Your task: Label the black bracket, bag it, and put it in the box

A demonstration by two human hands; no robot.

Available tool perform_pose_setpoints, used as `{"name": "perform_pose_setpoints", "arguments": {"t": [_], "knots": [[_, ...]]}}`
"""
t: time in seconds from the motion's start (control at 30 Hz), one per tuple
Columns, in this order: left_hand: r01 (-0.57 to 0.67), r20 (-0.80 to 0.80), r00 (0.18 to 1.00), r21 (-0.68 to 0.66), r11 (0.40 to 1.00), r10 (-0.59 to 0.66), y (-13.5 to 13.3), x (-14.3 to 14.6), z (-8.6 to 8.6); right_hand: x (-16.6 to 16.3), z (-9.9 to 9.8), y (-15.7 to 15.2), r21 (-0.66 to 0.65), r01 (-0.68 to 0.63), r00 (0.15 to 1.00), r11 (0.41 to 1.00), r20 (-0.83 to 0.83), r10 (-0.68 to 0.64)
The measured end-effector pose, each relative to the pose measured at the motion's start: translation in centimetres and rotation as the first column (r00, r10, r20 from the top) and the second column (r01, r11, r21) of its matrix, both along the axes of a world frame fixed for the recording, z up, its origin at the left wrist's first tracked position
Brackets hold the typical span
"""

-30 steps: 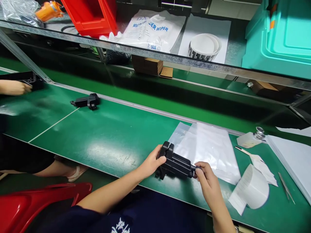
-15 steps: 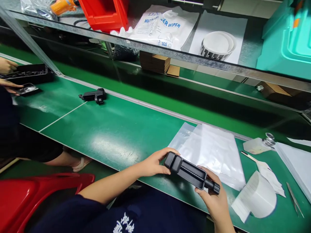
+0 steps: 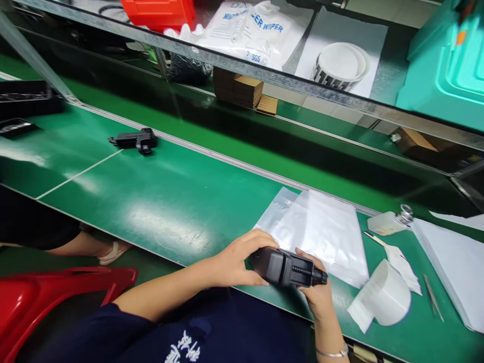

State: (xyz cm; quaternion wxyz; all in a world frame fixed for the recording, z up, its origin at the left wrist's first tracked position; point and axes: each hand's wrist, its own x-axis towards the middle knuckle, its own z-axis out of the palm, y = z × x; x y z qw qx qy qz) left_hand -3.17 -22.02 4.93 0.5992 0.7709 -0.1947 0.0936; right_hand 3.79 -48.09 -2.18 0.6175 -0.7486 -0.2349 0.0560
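Note:
Both my hands hold a black plastic clamp-like device (image 3: pixel 278 266) in the air above the table's front edge. It has a thick block at the left, an open channel with a toothed or threaded rod along it, and a knob at the right end. My left hand (image 3: pixel 236 259) grips the block, thumb below and fingers over the far side. My right hand (image 3: pixel 319 297) holds the right end near the knob, its fingers partly hidden behind the device. Beyond it lie clear plastic bags (image 3: pixel 321 232). A similar black device (image 3: pixel 138 140) rests farther left on the table.
To the right are a label roll (image 3: pixel 391 292), a brush (image 3: pixel 378 239), tweezers (image 3: pixel 433 297), a metal-capped bottle (image 3: pixel 389 223) and white sheets (image 3: pixel 449 267). A metal shelf edge (image 3: pixel 242 65) crosses overhead. Black trays (image 3: pixel 26 103) stand at left, above a person's leg (image 3: pixel 83 244); a red chair (image 3: pixel 56 297) is lower left.
The device in my hands has turned, its left block now facing me more, and its channel looks shorter. My right hand has moved left. The other person's hands have left the view.

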Motion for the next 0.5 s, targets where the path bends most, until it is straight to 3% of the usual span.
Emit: {"name": "perform_pose_setpoints", "arguments": {"t": [0.13,0.27,0.37,0.5], "knots": [[0.007,0.039,0.999,0.066,0.998,-0.01,-0.9,0.0,0.7,-0.1,-1.2,0.1,0.054,0.023,0.998,0.998,-0.068,-0.02],[0.017,-0.004,1.0,-0.002,1.0,-0.017,-0.9,0.0,0.5,-0.7,-0.2,0.0,0.028,0.012,0.998,1.0,-0.058,-0.01],[-0.009,-0.146,0.989,-0.166,0.986,-0.015,-0.7,0.0,-0.3,-1.1,1.4,-0.8,-0.04,-0.033,0.999,0.999,0.033,0.035],[-0.137,-0.33,0.943,-0.461,0.877,-0.026,-0.6,0.3,-2.0,-1.2,3.4,-2.0,-0.123,0.062,0.946,0.99,0.322,-0.019]]}}
